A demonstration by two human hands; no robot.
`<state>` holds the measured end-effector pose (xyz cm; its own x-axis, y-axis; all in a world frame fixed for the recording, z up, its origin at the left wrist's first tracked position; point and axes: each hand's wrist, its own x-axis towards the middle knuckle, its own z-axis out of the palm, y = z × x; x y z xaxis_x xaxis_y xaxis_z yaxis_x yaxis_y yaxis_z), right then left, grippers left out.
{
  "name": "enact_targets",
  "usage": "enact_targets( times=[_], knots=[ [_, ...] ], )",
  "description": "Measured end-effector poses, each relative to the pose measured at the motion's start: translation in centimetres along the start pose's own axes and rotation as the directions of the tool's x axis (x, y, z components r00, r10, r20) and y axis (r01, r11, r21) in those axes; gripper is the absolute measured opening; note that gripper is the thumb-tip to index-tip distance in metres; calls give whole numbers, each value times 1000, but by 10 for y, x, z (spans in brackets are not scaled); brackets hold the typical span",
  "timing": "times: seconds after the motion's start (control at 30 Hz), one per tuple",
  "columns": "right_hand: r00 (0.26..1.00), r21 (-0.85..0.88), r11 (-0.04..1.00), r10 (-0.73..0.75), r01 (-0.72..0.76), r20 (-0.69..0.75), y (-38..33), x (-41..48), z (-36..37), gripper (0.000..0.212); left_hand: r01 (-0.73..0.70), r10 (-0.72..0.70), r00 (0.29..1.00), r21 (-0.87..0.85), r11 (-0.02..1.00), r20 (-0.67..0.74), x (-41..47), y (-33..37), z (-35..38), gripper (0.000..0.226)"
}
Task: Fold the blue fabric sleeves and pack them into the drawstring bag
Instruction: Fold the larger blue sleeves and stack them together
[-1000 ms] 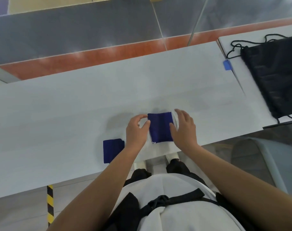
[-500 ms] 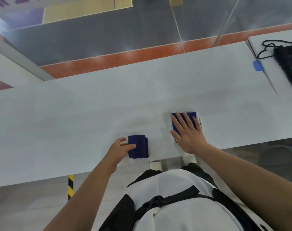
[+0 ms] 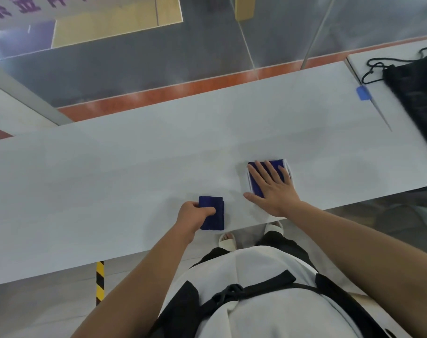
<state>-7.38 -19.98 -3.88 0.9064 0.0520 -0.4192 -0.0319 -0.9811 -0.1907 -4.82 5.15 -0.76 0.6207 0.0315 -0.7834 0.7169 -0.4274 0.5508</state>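
Fingers [image 3: 206, 211] of your left hand [image 3: 194, 215] have closed on the smaller folded sleeve [image 3: 214, 215], thumb across its top and the rest curled at its left edge. A second ago that hand was pinching the other sleeve and this one lay untouched. Your right hand [image 3: 275, 191] now lies flat on the second folded sleeve [image 3: 275, 164], fingers [image 3: 266, 172] straight and spread, pressing it to the bench [image 3: 110, 179]. Both sleeves sit near the front edge, a little apart. By the look of it, folding is done and gathering has begun. The drawstring bag [image 3: 419, 98] lies well apart at the far right on the adjoining bench. Whether its mouth is open cannot be told, and nothing is packed yet.
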Motion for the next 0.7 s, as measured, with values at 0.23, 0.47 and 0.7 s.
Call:
enact_targets(
  times=[0.23,0.47,0.7],
  knots=[
    [942,449,893,115,41,-315,2,-36,-31,65,-14,15,1000,38,999,-8,-2,14,10,51],
    [995,771,632,96,-82,27,-28,-68,-40,26,21,-21,1000,71,997,8,-6,26,26,49],
    [952,908,289,52,-304,302,-3,-61,-72,46,36,-39,998,82,996,41,-26,48,30,45]
  ],
)
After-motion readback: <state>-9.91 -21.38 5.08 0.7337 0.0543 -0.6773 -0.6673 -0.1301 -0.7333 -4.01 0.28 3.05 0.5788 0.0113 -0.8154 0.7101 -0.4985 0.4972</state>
